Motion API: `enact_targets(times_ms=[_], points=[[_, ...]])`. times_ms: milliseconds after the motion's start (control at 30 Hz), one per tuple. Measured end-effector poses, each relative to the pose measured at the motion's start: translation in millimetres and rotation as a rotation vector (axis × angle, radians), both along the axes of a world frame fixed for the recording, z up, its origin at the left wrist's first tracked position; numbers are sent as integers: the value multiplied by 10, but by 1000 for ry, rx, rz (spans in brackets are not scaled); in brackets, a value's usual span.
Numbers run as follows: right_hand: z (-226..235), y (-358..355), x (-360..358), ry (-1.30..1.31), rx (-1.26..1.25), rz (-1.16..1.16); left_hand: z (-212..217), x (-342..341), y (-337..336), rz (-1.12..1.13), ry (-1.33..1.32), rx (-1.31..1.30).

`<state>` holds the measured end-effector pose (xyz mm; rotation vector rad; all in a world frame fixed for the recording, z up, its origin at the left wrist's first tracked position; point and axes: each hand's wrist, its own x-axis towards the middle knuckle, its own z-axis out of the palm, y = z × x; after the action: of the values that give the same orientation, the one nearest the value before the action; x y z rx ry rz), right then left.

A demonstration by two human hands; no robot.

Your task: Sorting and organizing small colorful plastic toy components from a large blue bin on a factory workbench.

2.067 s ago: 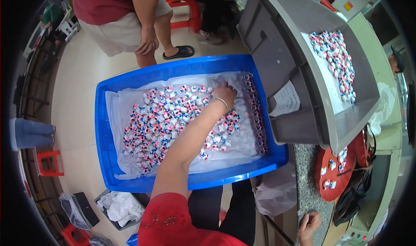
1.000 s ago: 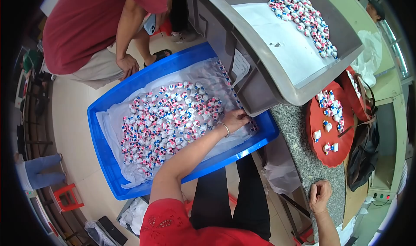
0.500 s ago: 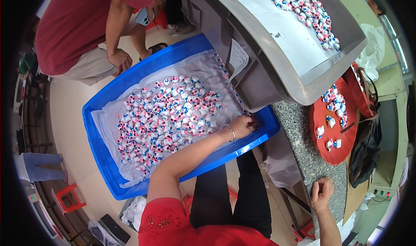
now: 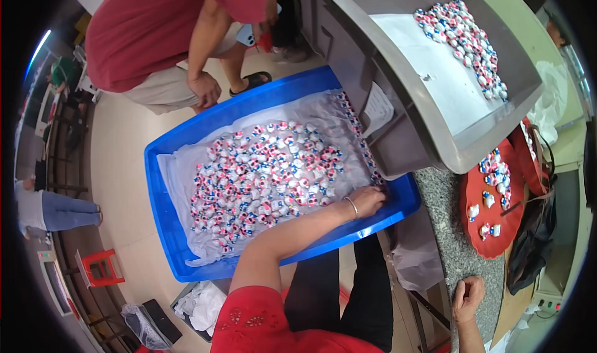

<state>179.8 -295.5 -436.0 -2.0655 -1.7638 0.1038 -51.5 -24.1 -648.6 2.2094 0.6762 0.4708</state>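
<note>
My left hand (image 4: 369,201), with a bangle at the wrist, reaches into the right end of a blue plastic bin (image 4: 163,210). Its fingers are curled close to the liner's edge, below a large grey tray (image 4: 429,126); whatever they hold, if anything, is hidden. Many small white, pink and blue cat-like figurines (image 4: 261,179) lie heaped on the pale sheet (image 4: 177,176) lining the bin. A narrow row of figurines (image 4: 357,132) shows between bin and tray. My right hand (image 4: 467,298) rests loosely closed on the grey speckled counter (image 4: 451,241), with nothing visible in it.
More figurines (image 4: 466,42) lie inside the tilted tray. A red scalloped plate (image 4: 488,244) with several figurines stands on the counter beside a black bag (image 4: 532,253). Beyond the bin a person in a red shirt (image 4: 149,30) leans over. A red stool (image 4: 101,268) is at left.
The whole view has shifted, so the bin, tray and counter sit further right and lower. My left hand stays at the bin's right end; the dark thing at its fingertips no longer shows.
</note>
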Motion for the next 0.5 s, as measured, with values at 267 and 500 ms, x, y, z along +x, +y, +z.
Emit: enact_targets(times_ms=[267,500], points=[[173,-128,-84,4,9,0,654,-674,511,348,261,390],[539,-257,-392,-40,-18,-56,722,-956,561,370,559,340]])
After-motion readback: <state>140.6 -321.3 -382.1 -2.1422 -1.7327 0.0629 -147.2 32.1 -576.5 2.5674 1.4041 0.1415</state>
